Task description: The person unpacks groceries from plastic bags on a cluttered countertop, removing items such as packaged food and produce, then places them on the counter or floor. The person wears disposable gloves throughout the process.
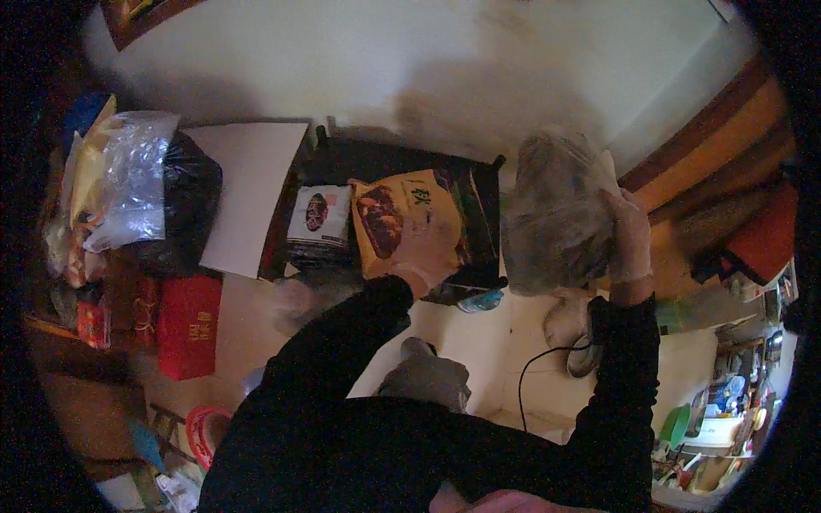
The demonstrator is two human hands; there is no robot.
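Note:
My left hand (pixel 426 260) lies over the lower right part of a tan printed package (pixel 410 208), which rests in a black open rack or bin (pixel 484 211). Blur hides whether its fingers grip anything. Against the package's left side sits a white printed packet (pixel 319 215) on a dark stack. On the right, my right hand (pixel 630 234) holds the right edge of a bulky bundle in a greyish translucent plastic bag (pixel 558 215). Its fingertips are partly lost against the plastic. The bundle is upright beside the rack, and its contents cannot be made out.
Left of the rack stands a large white panel or box (pixel 247 192), beside a black plastic bag (pixel 189 186) and a clear plastic bag (pixel 138 179). A red gift box (pixel 189 327) is below them. A black cable (pixel 524 378) loops across the floor. Wooden furniture (pixel 699 141) borders the right.

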